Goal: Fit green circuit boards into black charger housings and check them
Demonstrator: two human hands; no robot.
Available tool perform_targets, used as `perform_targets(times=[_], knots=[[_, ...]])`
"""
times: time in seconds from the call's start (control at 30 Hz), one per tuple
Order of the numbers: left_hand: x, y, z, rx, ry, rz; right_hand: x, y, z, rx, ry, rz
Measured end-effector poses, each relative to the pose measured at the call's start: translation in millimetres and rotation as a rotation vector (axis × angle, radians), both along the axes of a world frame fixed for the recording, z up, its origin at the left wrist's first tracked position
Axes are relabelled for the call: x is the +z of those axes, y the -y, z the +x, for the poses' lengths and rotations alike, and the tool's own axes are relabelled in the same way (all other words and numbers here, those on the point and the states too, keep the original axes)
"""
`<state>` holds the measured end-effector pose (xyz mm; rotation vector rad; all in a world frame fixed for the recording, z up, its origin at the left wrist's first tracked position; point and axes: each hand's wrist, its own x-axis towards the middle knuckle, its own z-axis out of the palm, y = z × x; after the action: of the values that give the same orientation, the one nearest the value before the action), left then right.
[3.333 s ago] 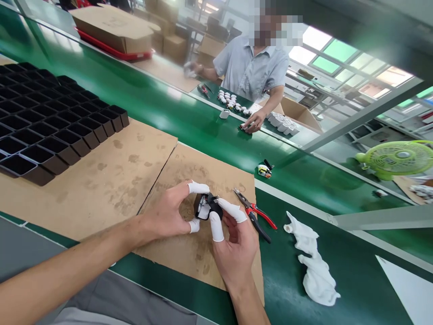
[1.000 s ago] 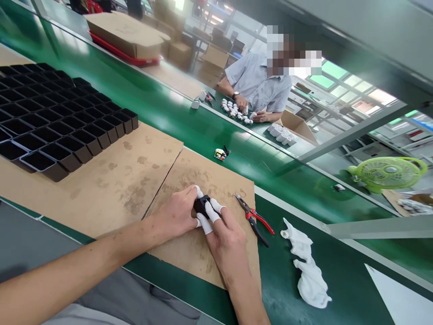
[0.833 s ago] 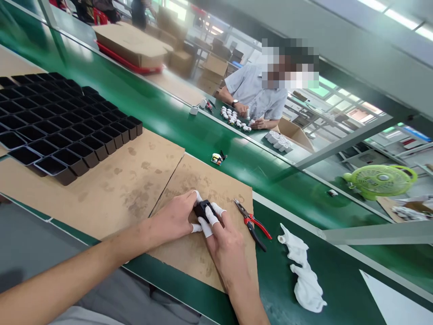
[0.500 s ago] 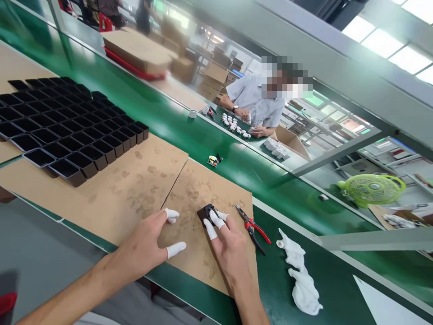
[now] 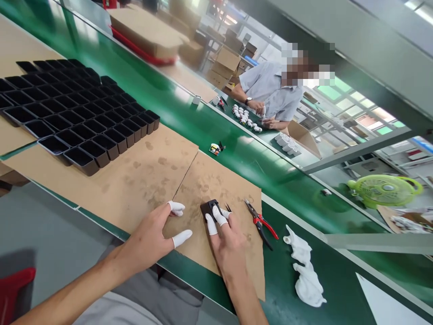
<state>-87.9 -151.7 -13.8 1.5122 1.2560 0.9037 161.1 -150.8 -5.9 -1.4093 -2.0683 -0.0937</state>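
A small black case [image 5: 207, 208] rests on the brown cardboard [image 5: 135, 180]. My right hand [image 5: 228, 237] grips it from the right, with white covers on the fingertips. Dark pointed tips, like tweezers [image 5: 228, 207], stick out beside that hand; the rest of them is hidden. My left hand [image 5: 157, 234] hovers left of the case, thumb and fingers apart, nothing between them, its fingertips also in white covers. Pliers with red and black handles [image 5: 260, 222] lie just to the right of my right hand.
Rows of black open boxes [image 5: 81, 117] fill the cardboard at left. White cloths [image 5: 304, 266] lie on the green table at right. A small electronic part [image 5: 215, 149] sits on the green surface beyond. Across it, a person [image 5: 270, 90] handles white pieces; a green fan [image 5: 385, 189] stands at right.
The camera view has shifted, so the scene sits further right and mostly higher. My right hand still grips the black case, and my left hand stays open beside it.
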Motion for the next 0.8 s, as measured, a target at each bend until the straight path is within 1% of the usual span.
perform_targets(times=[0.23,0.4,0.5,0.6,0.7,0.77,0.8], knots=[[-3.7,-1,1,0.018,0.011,0.028,-9.4,-1,3,0.009,-0.022,0.095],[-4.3,0,2,0.016,0.002,-0.003,-13.0,-3,1,0.001,-0.037,0.105],[-3.0,0,1,0.007,-0.002,0.015,-6.2,-6,-1,0.010,-0.035,0.071],[-2.2,0,1,0.012,-0.012,0.024,9.9,-6,-3,0.038,-0.055,0.055],[-2.4,0,1,0.012,-0.020,0.014,25.8,-3,-4,0.052,-0.116,0.078],[-2.4,0,2,0.006,-0.013,0.013,28.0,-3,-4,0.050,-0.171,0.086],[-2.3,0,1,0.004,-0.009,0.015,25.7,-3,-4,0.047,-0.196,0.070]])
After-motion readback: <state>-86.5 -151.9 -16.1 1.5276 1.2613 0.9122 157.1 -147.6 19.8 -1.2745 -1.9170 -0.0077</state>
